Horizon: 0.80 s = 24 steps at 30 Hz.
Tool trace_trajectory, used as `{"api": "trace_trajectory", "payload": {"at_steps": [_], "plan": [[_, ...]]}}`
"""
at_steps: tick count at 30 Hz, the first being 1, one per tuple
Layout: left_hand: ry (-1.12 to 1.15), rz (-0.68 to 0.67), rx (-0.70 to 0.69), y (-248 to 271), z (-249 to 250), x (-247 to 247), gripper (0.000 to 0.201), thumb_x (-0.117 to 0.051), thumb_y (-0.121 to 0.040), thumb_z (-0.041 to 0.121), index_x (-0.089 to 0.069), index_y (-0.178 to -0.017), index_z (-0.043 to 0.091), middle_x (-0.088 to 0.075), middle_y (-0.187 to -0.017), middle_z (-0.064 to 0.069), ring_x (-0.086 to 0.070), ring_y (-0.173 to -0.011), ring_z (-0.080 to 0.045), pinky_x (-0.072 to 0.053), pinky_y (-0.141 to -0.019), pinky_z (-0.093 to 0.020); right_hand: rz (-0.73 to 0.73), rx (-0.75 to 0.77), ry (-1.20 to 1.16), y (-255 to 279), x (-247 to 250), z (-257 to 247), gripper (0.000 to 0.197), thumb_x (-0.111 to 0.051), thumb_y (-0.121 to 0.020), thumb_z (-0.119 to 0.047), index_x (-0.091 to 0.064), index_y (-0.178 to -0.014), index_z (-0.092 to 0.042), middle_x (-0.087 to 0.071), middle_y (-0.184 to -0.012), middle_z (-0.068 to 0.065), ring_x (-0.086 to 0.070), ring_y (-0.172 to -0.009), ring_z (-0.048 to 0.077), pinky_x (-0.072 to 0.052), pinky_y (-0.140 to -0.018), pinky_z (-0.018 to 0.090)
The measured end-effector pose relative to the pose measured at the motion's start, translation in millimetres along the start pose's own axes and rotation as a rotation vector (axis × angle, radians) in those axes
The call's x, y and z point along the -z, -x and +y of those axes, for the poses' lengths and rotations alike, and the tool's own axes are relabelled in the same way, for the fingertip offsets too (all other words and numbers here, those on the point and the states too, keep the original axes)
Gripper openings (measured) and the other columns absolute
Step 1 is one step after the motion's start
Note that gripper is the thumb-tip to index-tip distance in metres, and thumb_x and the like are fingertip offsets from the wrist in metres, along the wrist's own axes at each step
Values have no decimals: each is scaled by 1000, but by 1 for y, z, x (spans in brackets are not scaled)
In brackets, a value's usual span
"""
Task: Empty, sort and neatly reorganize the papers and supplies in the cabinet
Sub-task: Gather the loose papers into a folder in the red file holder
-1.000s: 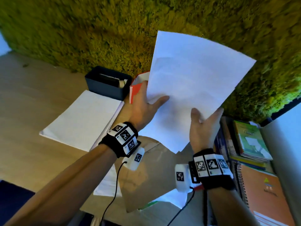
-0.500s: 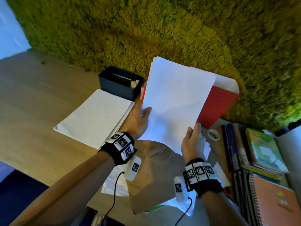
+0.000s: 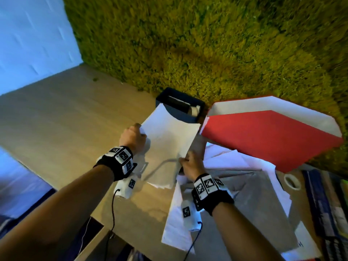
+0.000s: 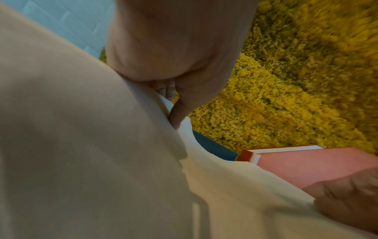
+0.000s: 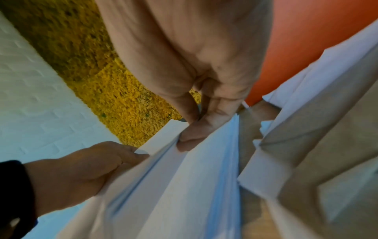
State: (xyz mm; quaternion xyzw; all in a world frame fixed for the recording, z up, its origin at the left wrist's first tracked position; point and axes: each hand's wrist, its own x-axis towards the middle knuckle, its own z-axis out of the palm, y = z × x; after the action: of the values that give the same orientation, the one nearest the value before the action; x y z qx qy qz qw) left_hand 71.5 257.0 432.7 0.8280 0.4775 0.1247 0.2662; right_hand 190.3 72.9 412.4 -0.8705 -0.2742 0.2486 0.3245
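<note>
A few white sheets of paper (image 3: 167,140) lie low over the white stack on the wooden table, just in front of the dark bin (image 3: 180,108). My left hand (image 3: 133,136) pinches their far left edge; in the left wrist view the thumb (image 4: 175,116) presses on the paper (image 4: 102,161). My right hand (image 3: 190,164) pinches the near right corner, and its fingertips (image 5: 192,132) curl over the edge of the sheets (image 5: 184,194). The stack underneath is almost fully hidden.
A red folder (image 3: 263,136) with white paper inside lies open to the right against the moss wall. Brown envelopes (image 3: 244,204) and loose white sheets cover the table's right part, with a tape roll (image 3: 291,180) and notebooks (image 3: 320,204) beyond.
Both hands have carried the sheets down and to the left, from upright in front of the red folder to low over the white stack. The grip has shifted to the edges.
</note>
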Motion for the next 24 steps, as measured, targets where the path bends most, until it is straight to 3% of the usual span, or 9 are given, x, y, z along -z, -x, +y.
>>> {"api": "trace_trajectory", "payload": {"at_steps": [3, 6, 8, 10, 14, 16, 18, 21, 24], "plan": [[-51, -48, -50, -23, -25, 5, 36, -62, -91, 20, -60, -122, 1, -61, -120, -28, -57, -109, -43, -45, -83, -40, -7, -73, -11, -16, -25, -11, 13, -56, -81, -14, -59, -84, -1, -67, -88, 21, -66, -86, 37, -56, -73, 42], [-119, -167, 5, -43, -44, -1, 52, -63, -91, 39, -55, -134, 9, -51, -132, -26, -46, -122, -41, -38, -99, -39, 17, -199, 125, -23, -34, -10, 37, -59, -82, -27, -64, -104, 1, -67, -104, 20, -61, -102, 35, -47, -83, 34], [-148, -250, 38, -54, -54, -7, 63, -63, -89, 50, -50, -137, 10, -50, -135, -23, -41, -126, -38, -34, -103, -38, 21, -269, 105, -25, -34, -9, 36, -60, -81, -31, -62, -100, 0, -64, -99, 19, -59, -95, 34, -42, -77, 33], [-105, -307, 73, -64, -59, -12, 67, -66, -86, 53, -52, -131, 5, -50, -132, -22, -40, -126, -36, -36, -101, -38, 24, -326, 12, -29, -31, -10, 29, -62, -83, -31, -62, -85, -2, -64, -89, 17, -58, -87, 31, -37, -71, 30], [-10, -400, 73, -76, -52, -18, 77, -67, -73, 66, -59, -120, 6, -57, -123, -20, -51, -116, -37, -46, -95, -41, 58, -406, -337, -44, -35, -11, 45, -78, -66, -37, -68, -94, -2, -70, -94, 13, -66, -90, 31, -52, -84, 40], [-27, -444, 47, -78, -51, -20, 87, -58, -61, 73, -61, -123, 13, -59, -125, -17, -52, -118, -36, -47, -97, -42, 51, -459, -461, -58, -39, -3, 53, -82, -57, -40, -64, -92, -3, -66, -89, 12, -63, -82, 30, -51, -76, 37], [-2, -447, 75, -78, -47, -21, 73, -66, -71, 61, -60, -126, 14, -59, -126, -15, -53, -118, -35, -47, -97, -41, 1, -519, -449, -57, -35, -13, 45, -81, -70, -36, -63, -91, 0, -63, -86, 14, -62, -77, 32, -51, -70, 37], [83, -490, 92, -78, -49, -25, 51, -76, -76, 41, -65, -117, 12, -66, -114, -12, -61, -105, -31, -52, -89, -36, -21, -513, -432, -55, -39, -17, 44, -74, -82, -27, -63, -112, 4, -62, -115, 12, -61, -106, 33, -48, -92, 39], [239, -442, 181, -74, -51, -32, 55, -79, -66, 34, -62, -112, 9, -65, -107, -10, -61, -97, -28, -53, -80, -33, 103, -469, -393, -61, -54, -12, 79, -81, -52, -40, -62, -113, 6, -63, -119, 20, -62, -103, 31, -51, -92, 41]]}}
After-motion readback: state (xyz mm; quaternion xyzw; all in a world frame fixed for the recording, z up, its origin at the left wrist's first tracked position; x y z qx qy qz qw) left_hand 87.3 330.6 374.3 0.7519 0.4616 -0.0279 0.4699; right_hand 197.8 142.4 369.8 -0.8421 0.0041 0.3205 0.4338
